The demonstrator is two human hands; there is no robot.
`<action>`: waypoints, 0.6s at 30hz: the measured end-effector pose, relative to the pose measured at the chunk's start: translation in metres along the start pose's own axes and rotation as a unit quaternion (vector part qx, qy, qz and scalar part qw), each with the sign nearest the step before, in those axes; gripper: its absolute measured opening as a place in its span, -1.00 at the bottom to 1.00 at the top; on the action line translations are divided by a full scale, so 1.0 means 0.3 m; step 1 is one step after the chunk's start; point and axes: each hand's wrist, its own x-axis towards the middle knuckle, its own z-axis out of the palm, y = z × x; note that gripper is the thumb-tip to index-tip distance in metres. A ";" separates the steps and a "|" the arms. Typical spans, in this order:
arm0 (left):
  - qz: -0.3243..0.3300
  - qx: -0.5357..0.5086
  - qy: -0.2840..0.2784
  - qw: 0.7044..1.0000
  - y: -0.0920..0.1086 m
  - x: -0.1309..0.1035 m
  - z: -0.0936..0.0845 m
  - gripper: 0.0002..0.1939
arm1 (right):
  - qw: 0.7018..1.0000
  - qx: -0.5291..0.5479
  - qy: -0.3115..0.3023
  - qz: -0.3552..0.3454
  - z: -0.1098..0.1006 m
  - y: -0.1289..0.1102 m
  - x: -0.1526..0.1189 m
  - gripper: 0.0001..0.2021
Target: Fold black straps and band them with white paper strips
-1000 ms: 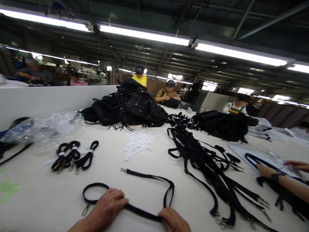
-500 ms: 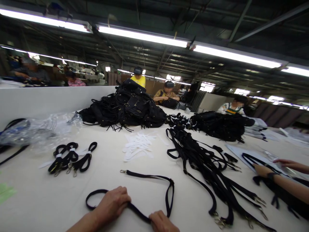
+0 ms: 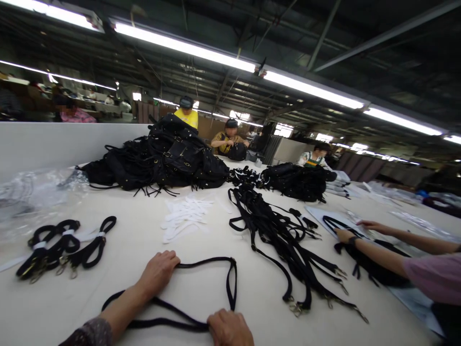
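In the lower middle of the frame, a narrow black fabric strap [image 3: 205,262] lies in a bent loop on the broad white tabletop [image 3: 144,235]. The left hand [image 3: 160,271] grasps the strap's upper run, its fingertips curled over the end so that the tip is hidden. At the bottom edge, the right hand [image 3: 230,327] has its fingers closed on the lower run, just beside the doubled stretch of strap.

At the left of the frame lie three coiled black straps with white paper bands and metal clips [image 3: 66,247], below a crumpled heap of clear plastic [image 3: 32,197]. Flat white paper strips [image 3: 185,216] are scattered near the centre, under a tall mound of black bags with brass-coloured fittings [image 3: 162,161]. Right of centre stretches a long tangle of loose black straps [image 3: 277,230]. At the right edge, a co-worker in a pink sleeve [image 3: 432,276] handles black material.
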 end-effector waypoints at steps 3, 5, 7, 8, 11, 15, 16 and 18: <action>-0.001 -0.025 -0.024 0.999 -0.042 -0.071 -0.057 -0.69 | 1.000 0.029 0.008 0.001 -0.031 0.016 0.006 -0.80; -0.001 -0.047 -0.040 0.998 -0.085 -0.133 -0.111 -0.70 | 0.999 0.034 -0.006 0.007 -0.047 0.025 0.012 -0.80; -0.001 -0.064 -0.055 0.996 -0.130 -0.198 -0.163 -0.70 | 0.999 0.041 -0.016 0.006 -0.050 0.036 0.019 -0.81; 0.000 -0.071 -0.063 0.995 -0.151 -0.230 -0.184 -0.70 | 0.999 0.047 -0.014 0.003 -0.045 0.045 0.022 -0.82; 0.002 -0.091 -0.085 0.992 -0.201 -0.312 -0.211 -0.68 | 0.996 0.080 -0.012 -0.034 -0.012 0.079 0.028 -0.85; -0.007 -0.127 -0.066 0.990 -0.249 -0.381 -0.180 -0.60 | 0.991 0.121 -0.048 -0.027 0.016 0.110 0.041 -0.93; -0.018 -0.137 -0.056 0.989 -0.258 -0.391 -0.171 -0.57 | 0.991 0.127 -0.052 -0.012 0.012 0.112 0.047 -0.92; -0.048 -0.155 -0.047 0.986 -0.273 -0.399 -0.160 -0.52 | 0.988 0.143 -0.064 -0.004 -0.005 0.114 0.061 -0.90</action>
